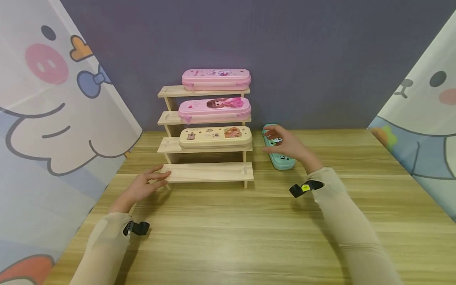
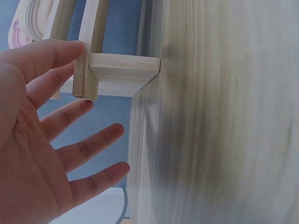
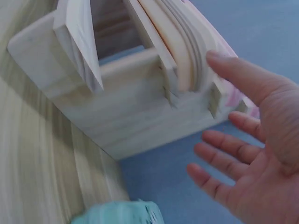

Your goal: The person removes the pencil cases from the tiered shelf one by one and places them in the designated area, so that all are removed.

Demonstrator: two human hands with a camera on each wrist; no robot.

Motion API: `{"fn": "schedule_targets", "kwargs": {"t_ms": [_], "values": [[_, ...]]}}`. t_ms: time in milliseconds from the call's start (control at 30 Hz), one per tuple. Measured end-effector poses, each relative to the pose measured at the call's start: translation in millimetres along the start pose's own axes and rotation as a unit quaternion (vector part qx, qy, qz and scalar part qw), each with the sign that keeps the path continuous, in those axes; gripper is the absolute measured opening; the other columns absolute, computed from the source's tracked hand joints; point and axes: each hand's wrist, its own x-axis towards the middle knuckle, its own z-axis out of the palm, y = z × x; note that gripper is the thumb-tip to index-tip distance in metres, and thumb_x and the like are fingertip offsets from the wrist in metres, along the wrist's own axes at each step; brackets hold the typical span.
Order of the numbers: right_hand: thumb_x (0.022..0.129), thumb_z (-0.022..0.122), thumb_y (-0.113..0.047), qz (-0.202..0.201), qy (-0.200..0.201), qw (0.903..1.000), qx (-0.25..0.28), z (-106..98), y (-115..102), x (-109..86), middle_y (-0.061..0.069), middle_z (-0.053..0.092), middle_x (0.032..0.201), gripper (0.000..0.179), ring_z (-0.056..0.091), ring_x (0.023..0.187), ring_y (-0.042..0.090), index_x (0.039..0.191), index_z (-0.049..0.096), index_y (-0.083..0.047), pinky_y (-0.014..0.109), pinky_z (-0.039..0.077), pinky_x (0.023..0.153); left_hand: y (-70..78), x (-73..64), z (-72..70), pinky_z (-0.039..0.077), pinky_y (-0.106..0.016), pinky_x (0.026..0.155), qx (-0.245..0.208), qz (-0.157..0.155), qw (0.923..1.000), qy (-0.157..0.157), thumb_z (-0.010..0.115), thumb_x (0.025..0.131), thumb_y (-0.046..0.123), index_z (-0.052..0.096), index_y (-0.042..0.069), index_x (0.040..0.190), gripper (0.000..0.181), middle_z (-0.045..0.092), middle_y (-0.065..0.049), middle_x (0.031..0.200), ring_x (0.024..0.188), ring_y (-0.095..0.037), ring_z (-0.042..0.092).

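My left hand reaches to the left end of the lowest shelf of a wooden tiered rack. In the left wrist view its fingers are spread, and the thumb touches the board's edge. Over a teal pencil case to the right of the rack hovers my right hand, fingers loosely apart and gripping nothing. The case lies on the table, partly hidden by that hand; only its end shows in the right wrist view.
Above the lowest shelf, the rack carries a cream pencil case, a pink one with a doll picture and another pink one on top. A dark grey panel stands behind. Cartoon-printed cloths flank the wooden table.
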Motion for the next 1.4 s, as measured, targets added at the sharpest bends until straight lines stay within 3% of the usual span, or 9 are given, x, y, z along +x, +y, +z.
{"fn": "schedule_targets", "kwargs": {"t_ms": [167, 333, 500, 633, 933, 1133, 1400], "values": [[0.087, 0.078, -0.011, -0.030, 0.002, 0.9985, 0.045, 19.1, -6.1, 9.6, 0.025, 0.044, 0.142, 0.076, 0.041, 0.134, 0.039, 0.151, 0.036, -0.003, 0.057, 0.041, 0.103, -1.1, -1.6, 0.5, 0.021, -0.072, 0.107, 0.001, -0.002, 1.0000, 0.002, 0.065, 0.099, 0.026, 0.059, 0.003, 0.137, 0.045, 0.027, -0.026, 0.158, 0.141, -0.055, 0.019], [0.085, 0.081, -0.009, -0.047, 0.033, 0.9957, 0.073, 33.8, -13.4, 20.2, 0.021, 0.043, 0.146, 0.080, 0.041, 0.137, 0.035, 0.151, 0.037, -0.005, 0.056, 0.039, 0.106, -0.4, -1.5, 0.4, 0.021, -0.072, 0.107, 0.001, -0.003, 1.0000, 0.001, 0.064, 0.099, 0.027, 0.058, 0.004, 0.138, 0.045, 0.026, -0.025, 0.158, 0.142, -0.055, 0.018], [0.086, 0.078, -0.003, -0.049, 0.043, 0.9934, 0.094, 41.5, -16.3, 33.3, 0.020, 0.041, 0.150, 0.075, 0.040, 0.137, 0.036, 0.149, 0.037, 0.001, 0.055, 0.036, 0.109, 0.3, 1.3, -0.5, 0.021, -0.073, 0.107, -0.003, -0.001, 1.0000, 0.002, 0.064, 0.099, 0.028, 0.058, 0.004, 0.138, 0.046, 0.026, -0.026, 0.158, 0.142, -0.055, 0.018], [0.085, 0.076, 0.002, -0.041, 0.037, 0.9916, 0.117, 43.4, -18.4, 39.3, 0.023, 0.040, 0.151, 0.072, 0.041, 0.135, 0.040, 0.146, 0.038, 0.007, 0.056, 0.036, 0.109, -0.2, 2.0, -1.0, 0.021, -0.073, 0.107, 0.002, -0.001, 1.0000, 0.002, 0.064, 0.099, 0.027, 0.058, 0.004, 0.138, 0.046, 0.026, -0.026, 0.158, 0.141, -0.055, 0.018], [0.079, 0.084, -0.005, -0.025, 0.033, 0.9929, 0.112, 41.7, -14.4, 40.1, 0.017, 0.047, 0.143, 0.081, 0.048, 0.127, 0.032, 0.148, 0.042, 0.001, 0.047, 0.040, 0.107, 0.6, 1.1, -0.3, 0.020, -0.072, 0.107, 0.001, -0.003, 1.0000, 0.003, 0.065, 0.099, 0.028, 0.059, 0.004, 0.137, 0.046, 0.026, -0.026, 0.158, 0.142, -0.055, 0.018], [0.075, 0.085, -0.001, -0.024, 0.032, 0.9931, 0.110, 39.1, -14.4, 37.7, 0.020, 0.050, 0.133, 0.079, 0.049, 0.123, 0.033, 0.144, 0.047, 0.005, 0.045, 0.040, 0.107, 1.8, 2.2, 0.8, 0.020, -0.072, 0.108, -0.002, 0.000, 1.0000, 0.003, 0.065, 0.098, 0.027, 0.059, 0.004, 0.137, 0.045, 0.027, -0.025, 0.158, 0.142, -0.055, 0.018], [0.073, 0.088, -0.005, -0.004, 0.023, 0.9920, 0.124, 38.5, -15.6, 35.0, 0.017, 0.057, 0.129, 0.076, 0.055, 0.116, 0.031, 0.139, 0.051, 0.001, 0.044, 0.044, 0.103, 2.0, 2.0, -1.1, 0.021, -0.072, 0.107, -0.010, -0.004, 0.9999, 0.003, 0.065, 0.098, 0.026, 0.059, 0.003, 0.137, 0.045, 0.027, -0.026, 0.158, 0.142, -0.055, 0.018]]}}
